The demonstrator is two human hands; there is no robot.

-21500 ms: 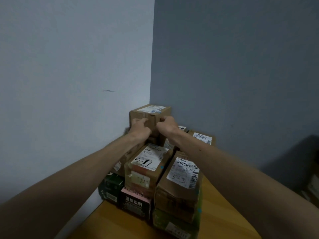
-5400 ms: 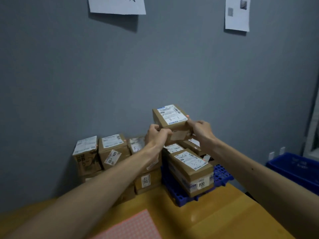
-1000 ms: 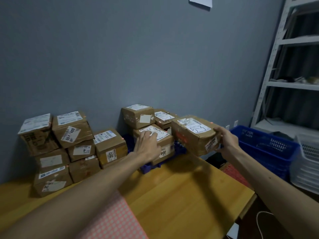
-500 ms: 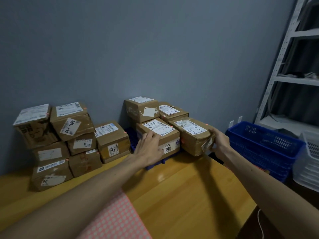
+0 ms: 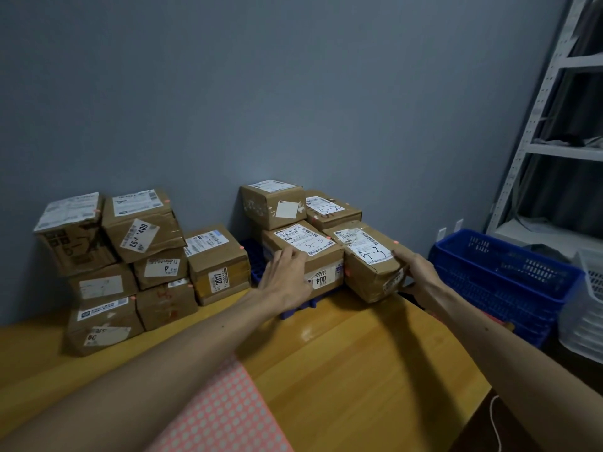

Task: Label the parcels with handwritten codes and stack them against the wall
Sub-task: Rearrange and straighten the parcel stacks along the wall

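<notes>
A brown parcel marked "5-3" (image 5: 365,261) sits at the right end of a group of cardboard parcels on a blue pallet (image 5: 253,270) against the grey wall. My right hand (image 5: 416,272) grips its right front corner, thumb on top. Beside it on the left is a parcel with a "004" sticker (image 5: 303,252); my left hand (image 5: 287,278) rests on its front left edge with fingers on top. Two more parcels (image 5: 272,203) stand behind them. A second stack of several parcels (image 5: 130,256) stands to the left against the wall.
The yellow wooden table (image 5: 342,370) ends at the right, near a blue plastic crate (image 5: 502,275) and a white basket (image 5: 584,308). A white metal shelf (image 5: 551,125) rises at far right. A pink dotted mat (image 5: 215,415) lies at the near edge.
My right hand has lowered the "5-3" parcel and set it tight against the "004" parcel. My left hand stays on the "004" parcel.
</notes>
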